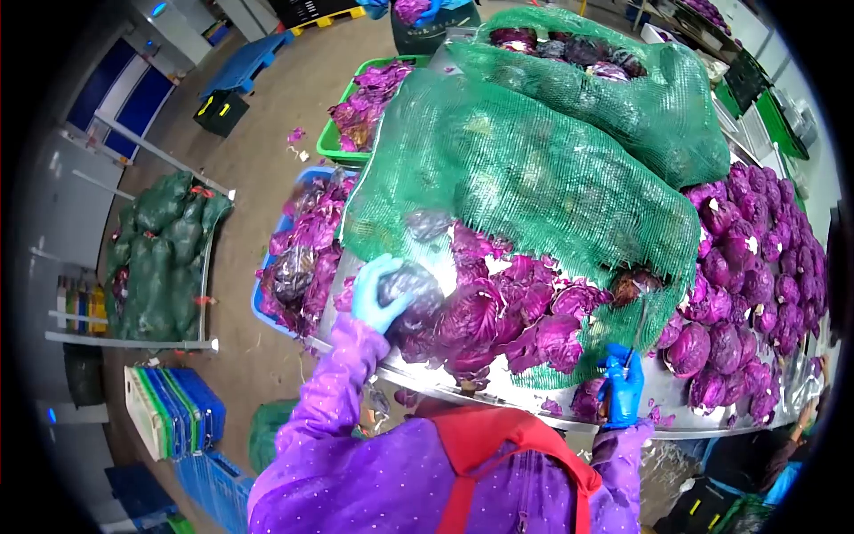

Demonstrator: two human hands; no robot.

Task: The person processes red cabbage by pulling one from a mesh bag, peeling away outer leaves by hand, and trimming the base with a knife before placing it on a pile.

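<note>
My left hand (pixel 381 294), in a light blue glove, has its fingers curved round a dark purple cabbage (pixel 411 287) at the table's left edge. My right hand (pixel 622 389), in a darker blue glove, is closed around the handle of a knife (pixel 637 336), whose blade points up toward the net. Between the hands lie trimmed red cabbages (pixel 470 318) and loose purple leaves (pixel 551 343). Large green net sacks (pixel 543 169) of cabbages lie beyond them, and a brownish cabbage (pixel 635 287) shows at the near sack's opening.
Cabbages (pixel 756 285) are heaped at the right on the metal table (pixel 525 396). A blue crate (pixel 263 307) and a green crate (pixel 327 142) of leaves stand left. Another person's gloved hands (pixel 431 12) show at the top; a co-worker's arm (pixel 801 423) is at lower right.
</note>
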